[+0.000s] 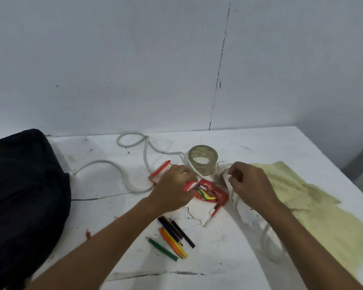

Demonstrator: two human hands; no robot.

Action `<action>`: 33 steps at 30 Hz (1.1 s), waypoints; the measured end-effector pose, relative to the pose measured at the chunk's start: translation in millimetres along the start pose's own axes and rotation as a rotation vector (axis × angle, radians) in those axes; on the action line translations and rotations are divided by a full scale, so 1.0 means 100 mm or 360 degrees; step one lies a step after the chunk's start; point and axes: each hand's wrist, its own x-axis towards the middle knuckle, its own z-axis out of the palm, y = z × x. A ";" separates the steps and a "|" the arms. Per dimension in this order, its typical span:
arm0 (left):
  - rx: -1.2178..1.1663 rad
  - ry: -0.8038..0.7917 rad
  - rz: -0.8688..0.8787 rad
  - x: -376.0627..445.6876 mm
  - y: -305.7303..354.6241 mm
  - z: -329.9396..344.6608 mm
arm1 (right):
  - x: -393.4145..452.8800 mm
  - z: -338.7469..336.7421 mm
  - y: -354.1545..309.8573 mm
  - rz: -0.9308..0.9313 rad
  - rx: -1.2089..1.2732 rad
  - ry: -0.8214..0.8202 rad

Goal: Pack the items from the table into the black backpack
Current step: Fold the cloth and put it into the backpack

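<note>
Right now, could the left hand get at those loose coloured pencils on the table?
Probably yes. The coloured pencils lie uncovered just beside the left forearm, nothing over them. But the left hand is busy gripping the red pencil box.

bare workroom | stained white table (218, 258) | plain scuffed white wall (134, 59)

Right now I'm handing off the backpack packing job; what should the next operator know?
Left hand grips the red coloured-pencil box. Right hand pinches the white rope.
Black backpack lies at the table's left. Clear tape roll, yellow cloth and loose coloured pencils lie on the white table.
Nothing visibly packed; all of these remain.
</note>
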 end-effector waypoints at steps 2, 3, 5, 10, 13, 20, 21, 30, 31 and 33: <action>0.0060 0.0083 0.0005 0.22 0.08 0.14 | -0.05 -0.06 0.17 0.0114 -0.0049 0.0000; 0.0073 0.0105 -0.0017 0.31 0.10 0.18 | -0.08 -0.04 0.21 0.0140 -0.0105 -0.0001; 0.0130 0.0063 -0.0044 0.47 0.11 0.27 | -0.14 0.04 0.27 0.0144 -0.0363 0.0009; 0.0280 -0.0076 -0.0053 0.59 0.02 0.42 | -0.15 0.22 0.29 0.0139 -0.0419 -0.0119; 0.0359 0.0048 0.0107 0.61 -0.09 0.43 | -0.15 0.28 0.29 0.0060 -0.0277 -0.0137; 0.0427 0.0190 0.0230 0.72 -0.07 0.30 | -0.03 0.12 0.44 0.0120 0.0353 -0.0411; 0.0357 0.0258 0.0309 0.76 0.03 0.31 | -0.02 0.07 0.45 0.0173 0.0472 -0.0477; 0.0583 -0.1067 0.0537 0.84 0.82 0.45 | 0.09 -0.50 1.12 0.0346 0.0176 0.0328; 0.0705 -0.1104 0.0594 0.86 0.85 0.48 | 0.08 -0.58 1.30 0.0411 -0.0065 0.0371; 0.0855 -0.1111 0.0694 0.93 0.90 0.53 | 0.12 -0.67 1.64 0.0608 -0.0332 0.0290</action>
